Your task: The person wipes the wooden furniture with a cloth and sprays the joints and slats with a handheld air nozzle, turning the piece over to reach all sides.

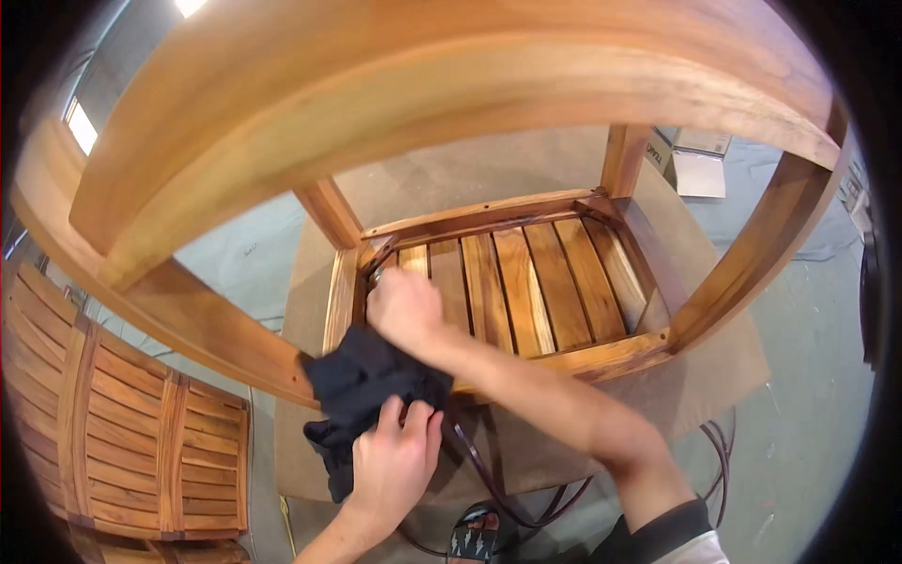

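Observation:
A wooden chair (601, 362) lies upside down, its slatted seat (512, 282) facing up between the rails and its legs rising toward me. My left hand (399, 456) is closed on a bunched black cloth (371, 381) at the near left corner of the frame. Beyond it, my right hand (404, 305) reaches across the near rail to the inner left side of the seat frame, next to the corner block. Its fingers are curled in and turned away from me, and I cannot tell what they hold. The cloth hangs over the near left corner, just below the right hand.
The chair rests on a brown-covered table (733, 367). Slatted wooden panels (122, 423) stand on the left. A dark red hose (489, 479) loops below the table edge, near my sandalled foot (473, 534). An opened cardboard box (700, 160) sits at the back right.

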Demonstrator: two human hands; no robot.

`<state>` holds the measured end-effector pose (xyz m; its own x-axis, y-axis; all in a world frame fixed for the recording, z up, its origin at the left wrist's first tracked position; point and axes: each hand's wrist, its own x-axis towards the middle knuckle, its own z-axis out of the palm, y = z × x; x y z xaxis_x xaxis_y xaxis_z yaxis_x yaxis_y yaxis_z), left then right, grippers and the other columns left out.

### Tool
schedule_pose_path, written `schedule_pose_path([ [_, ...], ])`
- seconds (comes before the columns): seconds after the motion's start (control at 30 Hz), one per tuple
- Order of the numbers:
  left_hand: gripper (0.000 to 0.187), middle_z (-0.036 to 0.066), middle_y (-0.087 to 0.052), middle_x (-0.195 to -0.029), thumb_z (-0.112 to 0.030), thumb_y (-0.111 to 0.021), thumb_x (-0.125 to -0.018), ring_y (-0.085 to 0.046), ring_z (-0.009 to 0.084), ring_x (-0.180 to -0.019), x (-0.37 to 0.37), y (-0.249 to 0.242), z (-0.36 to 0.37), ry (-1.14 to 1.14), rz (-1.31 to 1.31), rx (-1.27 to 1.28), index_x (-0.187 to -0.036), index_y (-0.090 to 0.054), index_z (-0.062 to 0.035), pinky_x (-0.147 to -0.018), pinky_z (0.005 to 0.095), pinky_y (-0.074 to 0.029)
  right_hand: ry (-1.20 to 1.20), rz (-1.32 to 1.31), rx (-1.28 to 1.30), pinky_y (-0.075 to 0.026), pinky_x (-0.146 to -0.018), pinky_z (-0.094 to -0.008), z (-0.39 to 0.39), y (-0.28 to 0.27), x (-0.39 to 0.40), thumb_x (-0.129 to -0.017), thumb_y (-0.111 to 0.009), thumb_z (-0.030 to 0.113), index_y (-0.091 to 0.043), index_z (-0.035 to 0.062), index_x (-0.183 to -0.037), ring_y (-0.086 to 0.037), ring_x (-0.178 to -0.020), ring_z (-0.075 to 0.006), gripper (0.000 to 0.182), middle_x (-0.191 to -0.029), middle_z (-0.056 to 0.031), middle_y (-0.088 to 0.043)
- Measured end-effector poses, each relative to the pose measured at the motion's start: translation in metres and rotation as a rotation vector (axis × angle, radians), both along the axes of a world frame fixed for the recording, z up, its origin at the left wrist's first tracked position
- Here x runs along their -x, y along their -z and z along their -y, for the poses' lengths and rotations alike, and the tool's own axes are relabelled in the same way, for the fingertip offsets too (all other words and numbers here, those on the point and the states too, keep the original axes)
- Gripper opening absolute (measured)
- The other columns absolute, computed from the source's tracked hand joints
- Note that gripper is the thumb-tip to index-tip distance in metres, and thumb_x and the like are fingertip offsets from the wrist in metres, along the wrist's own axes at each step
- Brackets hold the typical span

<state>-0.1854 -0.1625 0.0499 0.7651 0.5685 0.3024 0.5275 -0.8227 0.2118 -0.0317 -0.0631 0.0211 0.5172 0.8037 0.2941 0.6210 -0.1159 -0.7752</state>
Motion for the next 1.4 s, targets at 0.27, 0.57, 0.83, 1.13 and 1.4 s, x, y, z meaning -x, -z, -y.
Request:
schedule_pose_path([
  [0.27, 0.013, 0.016, -0.054, -0.079, -0.006, -0.066, -0.082, -0.058, 0.0388, -0.065, 0.025, 0.026, -0.001, -0.144, 0.052, 0.004, -0.084, -0.054, -0.0022, -0.053, 0.0454, -0.047, 0.101, 0.181, 0.144, -0.054, -0.056, -0.0379, -0.030, -0.002, 0.055, -0.081, -0.055, 0.003, -0.045, -0.0257, -0.121, -0.070, -0.067, -0.0305, 0.050, -0.079, -0.0236, -0.068],
  [0.57, 0.018, 0.016, -0.054, -0.077, -0.014, -0.067, -0.085, -0.058, 0.0367, -0.059, 0.021, 0.042, -0.001, -0.186, 0.039, -0.176, -0.082, -0.053, -0.0036, -0.049, 0.0416, -0.049, 0.195, 0.213, 0.086, -0.052, -0.050, -0.0352, -0.044, 0.013, 0.050, -0.083, -0.054, 0.003, -0.042, -0.0259, -0.123, -0.069, -0.060, -0.0265, 0.051, -0.074, -0.0191, -0.068],
  [0.83, 0.019, 0.018, -0.055, -0.077, -0.013, -0.066, -0.086, -0.058, 0.0389, -0.059, 0.018, 0.043, 0.002, -0.181, 0.063, -0.223, -0.081, -0.052, -0.0014, -0.049, 0.0425, -0.048, 0.224, 0.111, 0.118, -0.053, -0.055, -0.0359, -0.038, 0.008, 0.043, -0.083, -0.055, 0.003, -0.042, -0.0234, -0.126, -0.070, -0.065, -0.0281, 0.052, -0.078, -0.0204, -0.068],
  [1.13, 0.016, 0.024, -0.053, -0.088, -0.009, -0.061, -0.088, -0.056, 0.0451, -0.071, 0.017, 0.038, 0.010, -0.233, 0.007, -0.086, -0.092, -0.050, 0.0015, -0.058, 0.0484, -0.047, 0.237, 0.114, 0.108, -0.054, -0.055, -0.0354, -0.036, 0.009, 0.041, -0.082, -0.056, 0.003, -0.039, -0.0234, -0.128, -0.070, -0.067, -0.0285, 0.055, -0.080, -0.0209, -0.068],
  [1.4, 0.019, 0.026, -0.058, -0.088, -0.014, -0.064, -0.087, -0.059, 0.0416, -0.061, 0.021, 0.045, 0.004, -0.191, 0.010, -0.208, -0.089, -0.053, 0.0013, -0.053, 0.0431, -0.050, 0.307, 0.139, 0.048, -0.054, -0.052, -0.0334, -0.037, 0.011, 0.042, -0.081, -0.056, 0.002, -0.042, -0.0267, -0.123, -0.068, -0.061, -0.0244, 0.053, -0.076, -0.0182, -0.068],
])
